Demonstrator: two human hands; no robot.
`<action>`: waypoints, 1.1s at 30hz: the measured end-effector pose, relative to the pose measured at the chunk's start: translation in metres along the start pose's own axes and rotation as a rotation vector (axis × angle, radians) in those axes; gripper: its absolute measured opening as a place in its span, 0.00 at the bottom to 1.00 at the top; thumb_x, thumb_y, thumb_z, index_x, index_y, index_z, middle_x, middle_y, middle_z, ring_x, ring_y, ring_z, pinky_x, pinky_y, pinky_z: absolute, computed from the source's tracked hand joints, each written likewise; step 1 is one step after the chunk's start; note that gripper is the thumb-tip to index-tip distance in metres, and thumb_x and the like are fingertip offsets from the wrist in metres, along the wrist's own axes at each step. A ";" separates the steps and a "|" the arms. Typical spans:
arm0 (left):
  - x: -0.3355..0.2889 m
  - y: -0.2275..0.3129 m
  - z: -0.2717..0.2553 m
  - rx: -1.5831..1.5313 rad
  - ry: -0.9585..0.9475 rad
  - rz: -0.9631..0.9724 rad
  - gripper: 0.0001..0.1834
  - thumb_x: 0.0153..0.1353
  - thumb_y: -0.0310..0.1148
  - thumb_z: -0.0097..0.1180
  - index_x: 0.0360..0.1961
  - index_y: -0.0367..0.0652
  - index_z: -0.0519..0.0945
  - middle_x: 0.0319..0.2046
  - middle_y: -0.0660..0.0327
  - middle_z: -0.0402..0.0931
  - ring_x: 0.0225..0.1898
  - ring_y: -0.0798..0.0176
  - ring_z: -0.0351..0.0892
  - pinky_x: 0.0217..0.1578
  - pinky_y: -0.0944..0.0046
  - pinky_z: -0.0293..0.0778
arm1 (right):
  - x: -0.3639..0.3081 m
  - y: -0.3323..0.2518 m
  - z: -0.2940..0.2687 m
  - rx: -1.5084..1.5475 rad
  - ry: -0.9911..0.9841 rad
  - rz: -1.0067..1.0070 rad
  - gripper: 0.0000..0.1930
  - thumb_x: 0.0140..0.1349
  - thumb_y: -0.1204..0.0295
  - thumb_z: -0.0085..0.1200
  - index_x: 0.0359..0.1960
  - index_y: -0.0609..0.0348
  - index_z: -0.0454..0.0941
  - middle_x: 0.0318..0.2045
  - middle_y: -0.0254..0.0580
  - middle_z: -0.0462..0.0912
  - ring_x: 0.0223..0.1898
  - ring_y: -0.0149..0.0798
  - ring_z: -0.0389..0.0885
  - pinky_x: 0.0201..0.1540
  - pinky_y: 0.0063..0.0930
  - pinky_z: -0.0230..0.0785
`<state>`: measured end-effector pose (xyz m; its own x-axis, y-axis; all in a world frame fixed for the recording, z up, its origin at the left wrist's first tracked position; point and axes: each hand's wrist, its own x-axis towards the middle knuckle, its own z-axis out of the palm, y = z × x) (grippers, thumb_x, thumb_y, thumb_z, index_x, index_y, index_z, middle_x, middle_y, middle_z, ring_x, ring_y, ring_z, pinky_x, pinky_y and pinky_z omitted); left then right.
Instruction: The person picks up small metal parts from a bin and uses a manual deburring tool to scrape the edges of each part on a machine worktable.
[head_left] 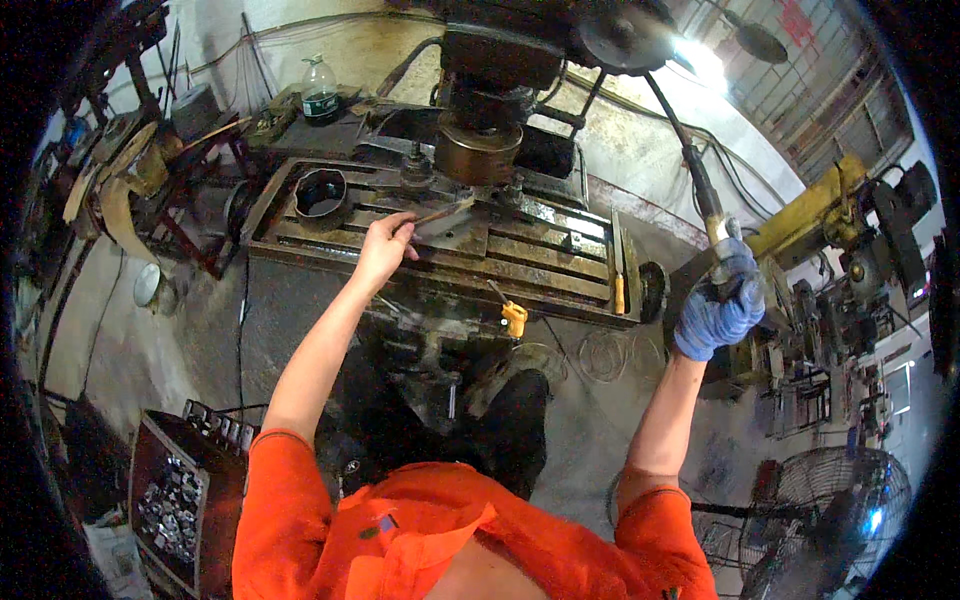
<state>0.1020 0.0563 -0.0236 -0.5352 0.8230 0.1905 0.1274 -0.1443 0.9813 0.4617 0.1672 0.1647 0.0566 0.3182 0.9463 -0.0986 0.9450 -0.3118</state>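
Observation:
My bare left hand [385, 250] is closed around the handle of a small brush [445, 212]. The brush points right, its pale tip close below the round metal spindle head [478, 152] of a drilling or milling machine. Beneath it lies the slotted machine table [540, 262], dark and wet-looking in places. On the table's left part sits a dark round pot [320, 192]. Off to the right, my right hand [722, 305], in a blue glove, is wrapped round the lower end of a long machine lever [696, 175] that slopes down from the machine head.
A yellow air blow gun [514, 318] hangs at the table's front edge. A yellow-handled file [619, 285] lies at its right end. A box of small metal parts [168, 505] stands lower left, a fan [830, 510] lower right. Behind is a clear bottle [319, 92].

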 end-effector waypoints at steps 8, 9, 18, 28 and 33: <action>-0.005 0.001 0.008 -0.018 0.049 -0.110 0.16 0.61 0.32 0.47 0.45 0.32 0.72 0.22 0.58 0.74 0.12 0.72 0.67 0.14 0.71 0.64 | -0.012 0.003 0.007 0.093 0.041 0.020 0.20 0.61 0.62 0.37 0.15 0.61 0.64 0.18 0.39 0.68 0.29 0.39 0.69 0.58 0.54 0.51; -0.005 0.002 0.009 -0.012 0.054 -0.109 0.16 0.61 0.32 0.47 0.45 0.32 0.72 0.21 0.58 0.74 0.11 0.72 0.66 0.14 0.71 0.64 | -0.013 0.005 0.006 0.099 0.026 0.012 0.20 0.61 0.61 0.38 0.16 0.63 0.66 0.19 0.40 0.69 0.30 0.39 0.70 0.57 0.52 0.52; -0.004 0.009 0.019 0.010 0.080 -0.132 0.18 0.60 0.37 0.49 0.43 0.31 0.75 0.19 0.61 0.73 0.11 0.74 0.65 0.13 0.72 0.62 | -0.006 -0.007 0.010 0.107 0.102 0.093 0.21 0.62 0.59 0.39 0.15 0.60 0.66 0.16 0.38 0.67 0.30 0.39 0.70 0.58 0.57 0.51; 0.003 0.017 0.027 0.100 0.107 -0.088 0.17 0.59 0.35 0.51 0.41 0.30 0.76 0.17 0.63 0.71 0.12 0.74 0.65 0.13 0.71 0.61 | 0.012 -0.007 -0.003 0.070 0.073 0.091 0.22 0.57 0.60 0.47 0.37 0.72 0.77 0.35 0.52 0.80 0.40 0.43 0.76 0.46 0.35 0.65; 0.012 0.006 0.025 0.161 0.126 -0.047 0.17 0.59 0.35 0.52 0.41 0.29 0.75 0.18 0.63 0.73 0.12 0.75 0.65 0.13 0.73 0.60 | 0.028 -0.010 0.009 0.149 0.089 -0.029 0.20 0.58 0.60 0.44 0.19 0.68 0.71 0.24 0.52 0.76 0.35 0.50 0.75 0.53 0.54 0.58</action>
<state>0.1174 0.0787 -0.0166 -0.6424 0.7502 0.1564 0.2265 -0.0091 0.9740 0.4554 0.1662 0.1951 0.1486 0.3024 0.9415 -0.2414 0.9344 -0.2620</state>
